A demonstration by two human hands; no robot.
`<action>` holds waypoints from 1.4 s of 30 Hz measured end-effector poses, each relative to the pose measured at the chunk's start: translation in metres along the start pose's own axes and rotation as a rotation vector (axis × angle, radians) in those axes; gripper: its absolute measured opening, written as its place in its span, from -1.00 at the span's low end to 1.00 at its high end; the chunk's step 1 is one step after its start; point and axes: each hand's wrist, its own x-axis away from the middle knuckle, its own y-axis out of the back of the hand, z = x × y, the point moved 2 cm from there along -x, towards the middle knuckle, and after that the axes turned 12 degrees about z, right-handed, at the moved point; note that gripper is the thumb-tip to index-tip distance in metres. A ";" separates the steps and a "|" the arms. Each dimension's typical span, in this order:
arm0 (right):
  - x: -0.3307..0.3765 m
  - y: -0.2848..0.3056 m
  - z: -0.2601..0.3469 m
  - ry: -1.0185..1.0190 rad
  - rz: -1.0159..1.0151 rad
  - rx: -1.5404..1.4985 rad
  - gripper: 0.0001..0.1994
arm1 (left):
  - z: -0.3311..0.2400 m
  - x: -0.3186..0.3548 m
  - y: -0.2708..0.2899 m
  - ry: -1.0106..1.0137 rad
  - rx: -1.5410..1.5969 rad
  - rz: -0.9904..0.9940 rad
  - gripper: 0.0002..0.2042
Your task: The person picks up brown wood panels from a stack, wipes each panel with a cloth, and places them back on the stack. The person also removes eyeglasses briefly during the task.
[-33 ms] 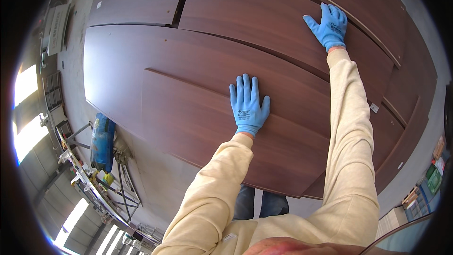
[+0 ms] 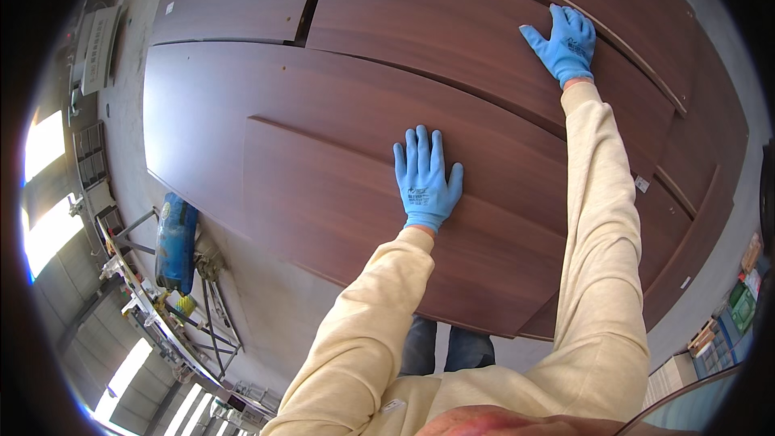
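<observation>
Dark brown wood-grain panels lie flat in front of me, overlapping in layers. My left hand point(image 2: 428, 186), in a blue glove, rests palm down with fingers spread across the edge of the nearest panel point(image 2: 339, 210); beneath that is a larger panel point(image 2: 218, 85). Farther off to the right, my right hand point(image 2: 568, 47), gloved the same, lies on a long panel point(image 2: 428, 20) near its far edge. Its thumb stands out to the side, and the fingertips bend toward that edge, where their contact is partly hidden. Neither hand holds anything loose.
Another panel point(image 2: 234, 4) lies at the far left, across a dark gap. More panels point(image 2: 638, 0) lie at the far right. A blue tank point(image 2: 175, 242) and a metal frame point(image 2: 214, 339) stand on the left. Green and blue bins point(image 2: 739, 315) are at the right.
</observation>
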 end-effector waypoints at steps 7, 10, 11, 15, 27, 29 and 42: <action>-0.002 -0.007 -0.007 0.083 -0.095 -0.013 -0.14 | 0.001 -0.001 -0.002 -0.008 -0.002 -0.014 -0.30; -0.002 0.000 0.005 0.017 -0.006 -0.024 -0.11 | 0.002 -0.001 -0.002 -0.001 0.000 -0.015 -0.31; 0.002 -0.001 0.008 -0.007 0.036 -0.036 -0.10 | 0.002 -0.001 -0.001 -0.003 0.000 -0.015 -0.31; 0.008 -0.003 0.014 -0.003 -0.031 -0.035 -0.07 | 0.001 -0.001 -0.001 -0.001 0.001 -0.007 -0.31; -0.001 -0.014 0.028 -0.044 -0.056 -0.065 -0.08 | -0.001 0.000 -0.004 -0.006 -0.012 -0.027 -0.31; -0.001 -0.015 0.030 -0.042 -0.074 -0.065 -0.08 | -0.002 -0.001 -0.004 -0.003 -0.011 -0.015 -0.31; -0.003 -0.015 0.034 -0.030 -0.143 -0.032 -0.10 | -0.002 -0.001 -0.003 -0.004 -0.019 -0.004 -0.30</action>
